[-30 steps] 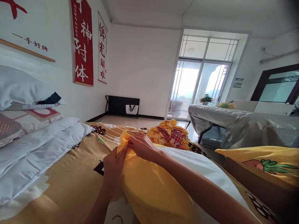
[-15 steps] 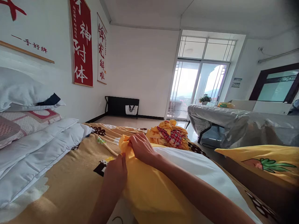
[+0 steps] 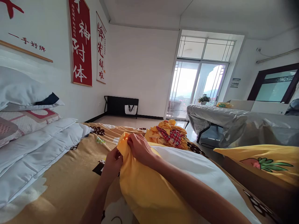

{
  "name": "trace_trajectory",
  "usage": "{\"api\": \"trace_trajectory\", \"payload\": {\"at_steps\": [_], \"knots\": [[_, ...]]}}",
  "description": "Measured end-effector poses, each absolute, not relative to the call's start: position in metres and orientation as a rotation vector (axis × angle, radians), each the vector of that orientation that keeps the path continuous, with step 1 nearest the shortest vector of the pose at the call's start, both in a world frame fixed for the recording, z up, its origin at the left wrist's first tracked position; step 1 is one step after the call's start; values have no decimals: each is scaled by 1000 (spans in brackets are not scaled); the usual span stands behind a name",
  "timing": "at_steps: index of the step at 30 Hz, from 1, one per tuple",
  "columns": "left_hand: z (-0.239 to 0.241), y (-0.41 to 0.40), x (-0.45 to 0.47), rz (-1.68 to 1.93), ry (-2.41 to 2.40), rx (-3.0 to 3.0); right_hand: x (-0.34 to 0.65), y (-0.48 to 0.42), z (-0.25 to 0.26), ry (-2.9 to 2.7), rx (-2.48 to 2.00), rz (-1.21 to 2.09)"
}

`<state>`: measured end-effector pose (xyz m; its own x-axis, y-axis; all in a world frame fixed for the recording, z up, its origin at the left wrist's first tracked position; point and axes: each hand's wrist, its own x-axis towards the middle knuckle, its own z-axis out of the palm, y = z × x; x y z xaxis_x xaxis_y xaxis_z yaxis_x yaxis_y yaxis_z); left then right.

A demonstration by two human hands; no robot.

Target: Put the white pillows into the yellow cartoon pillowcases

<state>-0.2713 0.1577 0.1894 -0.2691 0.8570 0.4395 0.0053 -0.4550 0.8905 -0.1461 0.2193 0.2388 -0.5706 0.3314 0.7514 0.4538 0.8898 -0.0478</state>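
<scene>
A yellow pillowcase (image 3: 144, 186) is drawn over a white pillow (image 3: 198, 171) that lies on the bed in front of me. My left hand (image 3: 112, 165) pinches the yellow cloth at its far corner from the left side. My right hand (image 3: 139, 148) is closed on the same bunched corner from above, fingers pressed into the fabric. Both forearms reach in from the bottom of the view.
The bed (image 3: 70, 174) carries a tan cartoon-print sheet, folded white quilts (image 3: 35, 149) and stacked pillows (image 3: 21, 93) at left. A heap of yellow and red plaid cloth (image 3: 169, 133) sits at the far end. A yellow carrot-print pillow (image 3: 261, 161) and a plastic-covered table (image 3: 233, 121) are at right.
My left hand slid down, then rose again to the corner of the yellow pillowcase. My right hand kept its grip and the bunched corner shifted slightly toward me.
</scene>
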Motion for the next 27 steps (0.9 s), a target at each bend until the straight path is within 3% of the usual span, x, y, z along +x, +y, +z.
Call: {"api": "trace_trajectory", "payload": {"at_steps": [11,14,20,27], "knots": [[180,173,-283,1898,838,1228,-143,208,236,-2332,-505,162],[175,176,-290,1989,751,1088,-133,190,232,-2291,-561,-11],[168,183,-307,2151,651,940,-122,162,196,-2527,-630,-703],[160,193,-312,2178,628,827,-113,162,178,-2658,-540,-613]]}}
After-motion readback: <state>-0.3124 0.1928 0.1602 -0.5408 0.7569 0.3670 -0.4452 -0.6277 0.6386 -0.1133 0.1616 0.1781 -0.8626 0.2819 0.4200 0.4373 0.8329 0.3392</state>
